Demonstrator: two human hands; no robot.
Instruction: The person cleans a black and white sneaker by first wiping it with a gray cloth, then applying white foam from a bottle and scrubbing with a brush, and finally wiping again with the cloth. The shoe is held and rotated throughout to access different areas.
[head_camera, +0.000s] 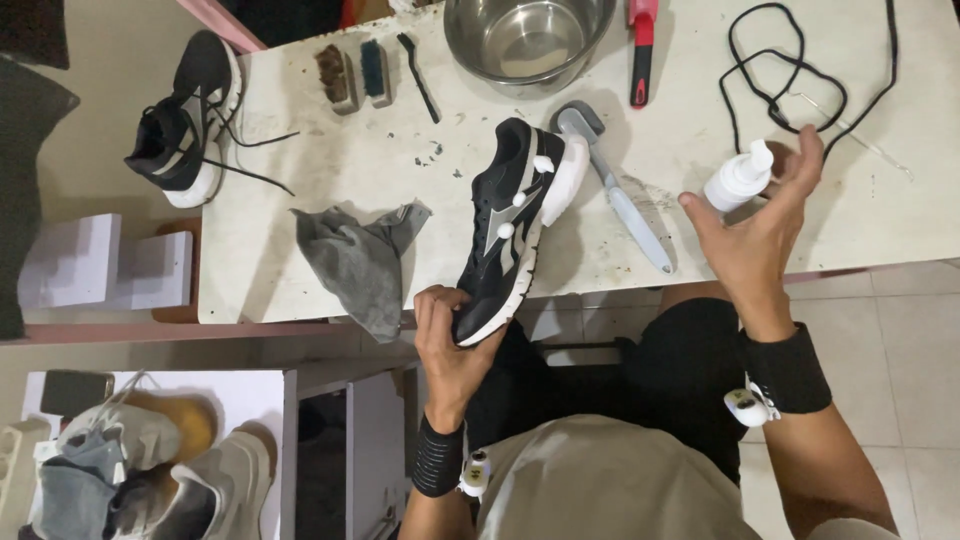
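Note:
A black sneaker with a white sole (510, 225) lies on its side on the white table (300, 150), toe toward me, with white foam blobs on its upper. My left hand (448, 335) grips its toe at the table's front edge. My right hand (760, 225) holds a small white pump bottle (738, 178) to the right of the shoe, its nozzle pointing left.
A grey cloth (360, 262) hangs over the front edge. A grey long-handled brush (612, 180) lies beside the shoe. Behind are a steel bowl (525, 40), small brushes (355, 75), a red-handled tool (641, 50), a black lace (800, 70) and a second black sneaker (188, 120). More shoes (140, 460) sit lower left.

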